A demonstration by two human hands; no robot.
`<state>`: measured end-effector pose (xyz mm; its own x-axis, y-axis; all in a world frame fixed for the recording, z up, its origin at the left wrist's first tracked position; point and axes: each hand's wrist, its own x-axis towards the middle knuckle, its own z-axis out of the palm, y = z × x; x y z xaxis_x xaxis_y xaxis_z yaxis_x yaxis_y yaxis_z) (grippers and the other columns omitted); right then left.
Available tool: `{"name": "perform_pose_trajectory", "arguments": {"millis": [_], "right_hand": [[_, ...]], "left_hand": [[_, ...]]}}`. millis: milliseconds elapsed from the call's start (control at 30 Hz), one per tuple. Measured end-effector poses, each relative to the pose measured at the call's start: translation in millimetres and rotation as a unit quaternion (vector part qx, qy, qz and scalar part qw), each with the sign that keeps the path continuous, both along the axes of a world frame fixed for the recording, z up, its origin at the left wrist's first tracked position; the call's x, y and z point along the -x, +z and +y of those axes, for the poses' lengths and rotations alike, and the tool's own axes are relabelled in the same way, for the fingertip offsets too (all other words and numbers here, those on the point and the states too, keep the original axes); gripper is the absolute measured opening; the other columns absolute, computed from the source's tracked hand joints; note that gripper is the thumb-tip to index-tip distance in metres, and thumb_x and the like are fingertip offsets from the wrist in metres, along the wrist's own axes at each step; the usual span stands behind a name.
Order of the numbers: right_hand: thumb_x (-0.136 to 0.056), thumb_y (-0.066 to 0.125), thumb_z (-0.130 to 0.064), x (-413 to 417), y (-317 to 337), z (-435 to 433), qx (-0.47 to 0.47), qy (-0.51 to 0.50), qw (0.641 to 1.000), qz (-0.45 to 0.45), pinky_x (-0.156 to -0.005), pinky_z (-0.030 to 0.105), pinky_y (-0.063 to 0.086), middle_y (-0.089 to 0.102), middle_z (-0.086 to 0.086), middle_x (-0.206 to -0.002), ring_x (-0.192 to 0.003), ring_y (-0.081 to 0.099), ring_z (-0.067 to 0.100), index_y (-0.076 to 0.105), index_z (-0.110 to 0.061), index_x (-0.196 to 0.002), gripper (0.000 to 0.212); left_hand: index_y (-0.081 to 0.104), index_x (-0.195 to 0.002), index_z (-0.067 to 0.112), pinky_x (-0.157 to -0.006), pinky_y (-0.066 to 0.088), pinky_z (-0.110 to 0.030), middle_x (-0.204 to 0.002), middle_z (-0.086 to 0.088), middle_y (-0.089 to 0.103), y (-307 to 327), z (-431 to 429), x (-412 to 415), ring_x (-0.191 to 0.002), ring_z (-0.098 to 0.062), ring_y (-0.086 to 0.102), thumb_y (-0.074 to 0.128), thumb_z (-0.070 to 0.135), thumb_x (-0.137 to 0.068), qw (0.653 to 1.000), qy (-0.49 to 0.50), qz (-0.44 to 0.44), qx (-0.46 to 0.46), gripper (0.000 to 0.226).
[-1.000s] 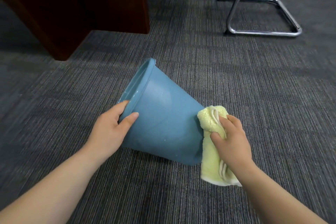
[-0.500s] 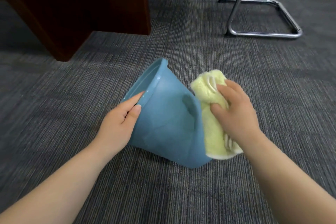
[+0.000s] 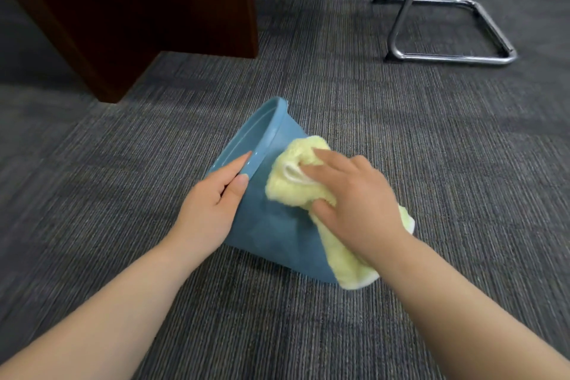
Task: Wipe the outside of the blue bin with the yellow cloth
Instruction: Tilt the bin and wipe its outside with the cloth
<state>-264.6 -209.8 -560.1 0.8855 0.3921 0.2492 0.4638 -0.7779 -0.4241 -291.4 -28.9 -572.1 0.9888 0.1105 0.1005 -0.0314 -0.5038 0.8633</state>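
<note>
The blue bin lies tipped on the grey carpet, its open mouth facing up and left. My left hand grips the rim, thumb on the outer wall and fingers along the lip. My right hand is closed on the bunched yellow cloth and presses it against the bin's upper outer wall just below the rim. A loose tail of the cloth hangs down past the bin's base on the right.
Grey striped carpet lies all around. A dark wooden desk panel stands at the back left. A chrome chair base rests on the floor at the back right.
My right hand has slid the cloth from the bin's base end up along the outer wall to near the rim. The bin has turned a little, its mouth now more upward.
</note>
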Motion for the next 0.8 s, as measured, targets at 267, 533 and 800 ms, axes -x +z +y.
{"name": "perform_pose_trajectory", "arguments": {"millis": [267, 533, 800], "right_hand": [[-0.060, 0.064, -0.010, 15, -11, 6, -0.039, -0.022, 0.999, -0.007, -0.068, 0.041, 0.047, 0.061, 0.015, -0.117, -0.078, 0.055, 0.036, 0.064, -0.013, -0.102, 0.042], [-0.074, 0.059, -0.014, -3, -21, -12, -0.021, -0.089, 0.996, 0.026, -0.080, 0.035, 0.037, 0.046, 0.004, -0.135, -0.102, 0.046, 0.031, 0.053, -0.021, -0.120, 0.046], [-0.055, 0.073, -0.003, 13, -25, -8, -0.007, 0.015, 1.000, 0.002, -0.066, 0.040, 0.047, 0.062, 0.015, -0.114, -0.074, 0.055, 0.037, 0.064, -0.013, -0.101, 0.048]], "left_hand": [[0.040, -0.119, 0.039, -0.079, 0.025, 0.010, -0.104, 0.035, 0.042, 1, -3, -1, -0.110, 0.006, 0.041, 0.042, 0.018, -0.090, 1.000, 0.003, 0.000, 0.009, 0.036], [0.043, -0.114, 0.041, -0.074, 0.024, 0.012, -0.099, 0.037, 0.044, 1, 1, -1, -0.097, 0.021, 0.040, 0.043, 0.016, -0.089, 1.000, 0.001, -0.001, 0.020, 0.035], [0.041, -0.108, 0.048, -0.072, 0.027, 0.011, -0.099, 0.037, 0.045, -2, 5, -1, -0.085, 0.037, 0.037, 0.041, 0.018, -0.090, 0.999, 0.010, 0.004, 0.039, 0.035]]}}
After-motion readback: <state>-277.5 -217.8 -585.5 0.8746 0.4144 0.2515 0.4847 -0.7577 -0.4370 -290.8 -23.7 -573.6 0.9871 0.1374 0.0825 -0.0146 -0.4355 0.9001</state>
